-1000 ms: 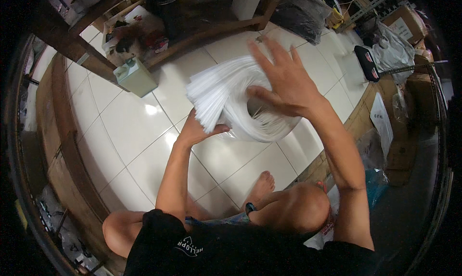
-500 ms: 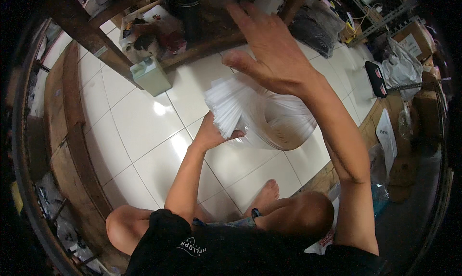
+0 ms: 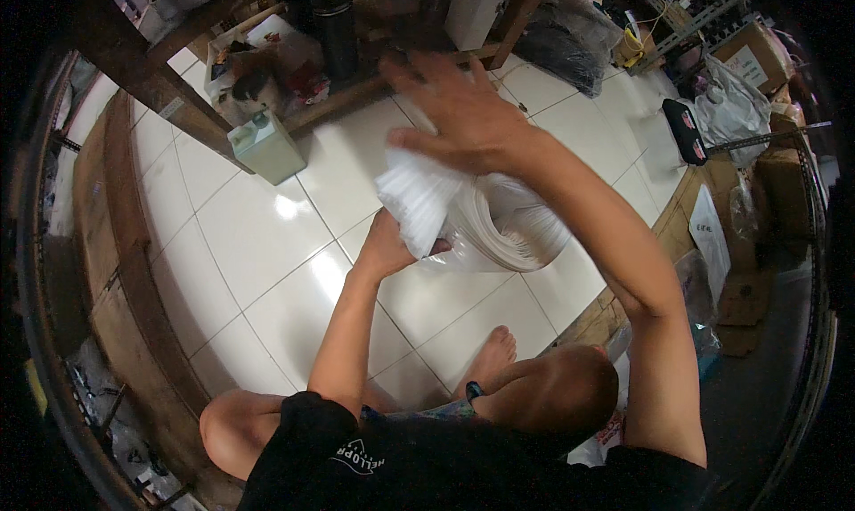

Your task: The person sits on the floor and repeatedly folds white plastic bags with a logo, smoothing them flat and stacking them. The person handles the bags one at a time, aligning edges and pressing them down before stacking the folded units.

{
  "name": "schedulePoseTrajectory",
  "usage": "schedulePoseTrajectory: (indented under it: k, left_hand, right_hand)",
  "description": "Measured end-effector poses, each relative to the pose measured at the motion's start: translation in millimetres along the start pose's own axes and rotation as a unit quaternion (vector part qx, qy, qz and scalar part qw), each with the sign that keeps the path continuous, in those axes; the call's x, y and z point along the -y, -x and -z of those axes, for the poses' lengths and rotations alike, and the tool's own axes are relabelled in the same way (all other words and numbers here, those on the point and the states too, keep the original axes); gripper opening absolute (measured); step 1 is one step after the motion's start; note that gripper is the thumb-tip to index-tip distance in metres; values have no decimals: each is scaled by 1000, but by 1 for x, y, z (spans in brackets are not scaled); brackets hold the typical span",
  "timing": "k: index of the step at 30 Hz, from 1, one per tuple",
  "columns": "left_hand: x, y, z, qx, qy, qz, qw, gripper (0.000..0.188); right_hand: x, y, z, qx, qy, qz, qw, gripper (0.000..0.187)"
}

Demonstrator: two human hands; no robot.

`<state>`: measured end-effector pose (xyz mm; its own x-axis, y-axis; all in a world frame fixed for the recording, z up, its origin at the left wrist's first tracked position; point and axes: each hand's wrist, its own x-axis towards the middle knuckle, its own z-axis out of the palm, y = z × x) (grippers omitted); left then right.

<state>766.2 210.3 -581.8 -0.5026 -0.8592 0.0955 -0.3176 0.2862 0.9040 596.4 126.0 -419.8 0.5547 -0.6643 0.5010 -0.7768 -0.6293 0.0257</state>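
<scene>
A bundle of thin white plastic sheets (image 3: 417, 197), layered and pleated, hangs over the tiled floor in front of me. My left hand (image 3: 388, 246) grips its left end, with the thumb on the near side. Toward the right the bundle curls round into a loose loop, its stacked edges showing. Just above and beyond it is my right hand (image 3: 468, 110), open with the fingers apart and smeared by motion. Part of the bundle's far side is hidden behind that hand and forearm. Whether the right palm touches the sheets I cannot tell.
A pale green jerrycan (image 3: 267, 147) stands by the leg of a wooden bench (image 3: 191, 101). Under the bench, a cat (image 3: 249, 83) lies in a white box. A black case (image 3: 684, 131) and grey plastic bags (image 3: 735, 110) sit at the right, near flattened cardboard (image 3: 744, 310).
My right hand has moved a little left and down, nearer the held end. The bundle's right part has shifted, and its looped edges show more clearly. My left hand keeps its grip.
</scene>
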Motion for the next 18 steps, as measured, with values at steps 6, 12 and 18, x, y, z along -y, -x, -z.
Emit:
schedulePoseTrajectory:
  k: [6,12,18]
  left_hand:
    - [-4,-1,1,36,-51,12,998,78]
    - [2,2,-8,14,19,24,999,81]
    - [3,1,-9,-15,-29,-6,999,79]
  right_hand:
    - [-23,25,-17,43,95,-2,995,81]
    - [-33,13,9,-9,-8,-78,997,76]
    - [-2,6,8,60,50,-29,996,75]
